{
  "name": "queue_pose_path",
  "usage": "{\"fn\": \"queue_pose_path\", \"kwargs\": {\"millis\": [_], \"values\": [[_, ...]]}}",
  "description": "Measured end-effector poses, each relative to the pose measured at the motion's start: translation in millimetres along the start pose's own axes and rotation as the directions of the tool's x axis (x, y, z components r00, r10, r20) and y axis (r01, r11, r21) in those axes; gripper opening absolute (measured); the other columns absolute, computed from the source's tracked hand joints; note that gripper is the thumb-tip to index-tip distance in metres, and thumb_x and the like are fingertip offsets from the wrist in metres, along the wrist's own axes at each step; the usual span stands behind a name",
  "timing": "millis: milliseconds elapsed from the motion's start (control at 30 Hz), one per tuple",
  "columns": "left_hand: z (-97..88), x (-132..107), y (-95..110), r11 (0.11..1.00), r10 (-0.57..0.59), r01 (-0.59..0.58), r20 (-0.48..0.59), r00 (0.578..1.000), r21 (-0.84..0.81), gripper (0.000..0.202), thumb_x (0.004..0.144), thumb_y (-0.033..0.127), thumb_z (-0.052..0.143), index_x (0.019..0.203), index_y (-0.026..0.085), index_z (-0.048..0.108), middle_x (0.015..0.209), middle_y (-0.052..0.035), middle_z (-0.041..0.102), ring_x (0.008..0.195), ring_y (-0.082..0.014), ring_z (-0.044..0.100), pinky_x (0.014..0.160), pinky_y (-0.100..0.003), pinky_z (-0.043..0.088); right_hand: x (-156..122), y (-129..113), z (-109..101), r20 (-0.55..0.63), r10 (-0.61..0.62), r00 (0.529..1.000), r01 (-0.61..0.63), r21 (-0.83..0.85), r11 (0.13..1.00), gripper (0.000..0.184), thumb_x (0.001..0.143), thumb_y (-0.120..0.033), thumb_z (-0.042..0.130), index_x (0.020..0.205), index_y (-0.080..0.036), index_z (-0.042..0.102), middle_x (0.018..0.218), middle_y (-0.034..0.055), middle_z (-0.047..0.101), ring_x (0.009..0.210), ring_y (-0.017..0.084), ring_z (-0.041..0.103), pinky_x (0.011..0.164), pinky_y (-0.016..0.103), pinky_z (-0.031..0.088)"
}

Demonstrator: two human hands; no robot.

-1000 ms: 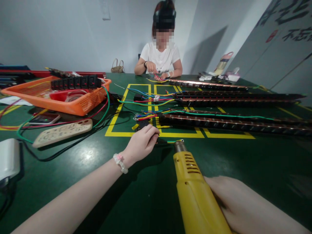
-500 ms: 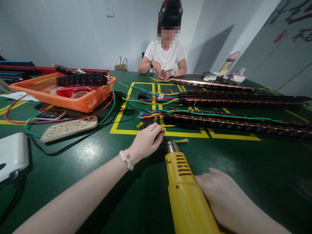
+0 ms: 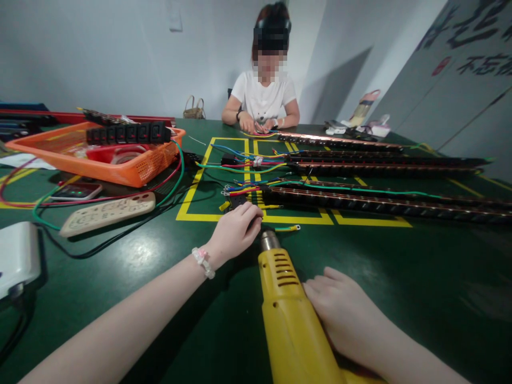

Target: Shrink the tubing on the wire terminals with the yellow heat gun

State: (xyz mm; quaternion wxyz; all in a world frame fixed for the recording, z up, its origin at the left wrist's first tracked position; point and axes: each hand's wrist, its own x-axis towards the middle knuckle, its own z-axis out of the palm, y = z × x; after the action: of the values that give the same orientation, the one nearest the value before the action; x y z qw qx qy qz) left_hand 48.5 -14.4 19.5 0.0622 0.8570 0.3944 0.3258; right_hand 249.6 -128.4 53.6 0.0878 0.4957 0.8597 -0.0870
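The right hand (image 3: 340, 306) grips the yellow plastic heat gun (image 3: 296, 314). Just left of the heat gun's nozzle, the left hand (image 3: 240, 229) has fingers pinched narrow, apparently on the slim green-and-yellow wire (image 3: 285, 229), whose end lies just beyond the heat gun's tip. Work seems partway: that wire's metal ring terminal (image 3: 298, 228) is already fitted (whether heating is finished, I cannot tell).

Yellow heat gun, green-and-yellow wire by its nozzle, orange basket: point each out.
Yellow heat gun (image 3: 292, 317), head view: on its yellow body.
Green-and-yellow wire (image 3: 286, 229), head view: on its visible stretch.
Orange basket (image 3: 96, 169), head view: on its front wall.
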Motion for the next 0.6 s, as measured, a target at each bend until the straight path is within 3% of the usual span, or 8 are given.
{"fn": "queue_pose_path", "kwargs": {"millis": [167, 600], "values": [[0.3, 0.0, -0.5, 1.000, 0.003, -0.003, -0.005, 1.000, -0.012, 0.013, 0.091, 0.020, 0.040, 0.096, 0.019, 0.052, 0.092, -0.0031, 0.057, 0.083, -0.0158, 0.056, 0.071, -0.027, 0.045, 3.5, -3.2, -3.9, 0.064, 0.011, 0.998, -0.011, -0.005, 1.000, 0.024, 0.075, -0.009, 0.054, 0.094, -0.012, 0.067, 0.093, 0.0103, 0.070, 0.088, 0.026, 0.063, 0.081, 0.040, 0.039], [0.1, 0.2, -2.0, 0.999, -0.004, 0.004, -0.001, 1.000, -0.045, 0.013, 0.090, 0.021, 0.042, 0.097, 0.020, 0.053, 0.093, -0.0032, 0.057, 0.085, -0.0163, 0.056, 0.073, -0.027, 0.045, 1.3, 5.6, -1.4, 0.046, -0.040, 0.998, 0.041, -0.004, 0.999, 0.026, 0.071, -0.012, 0.050, 0.092, -0.013, 0.066, 0.089, 0.0104, 0.068, 0.083, 0.028, 0.062, 0.078, 0.044, 0.041]]}}
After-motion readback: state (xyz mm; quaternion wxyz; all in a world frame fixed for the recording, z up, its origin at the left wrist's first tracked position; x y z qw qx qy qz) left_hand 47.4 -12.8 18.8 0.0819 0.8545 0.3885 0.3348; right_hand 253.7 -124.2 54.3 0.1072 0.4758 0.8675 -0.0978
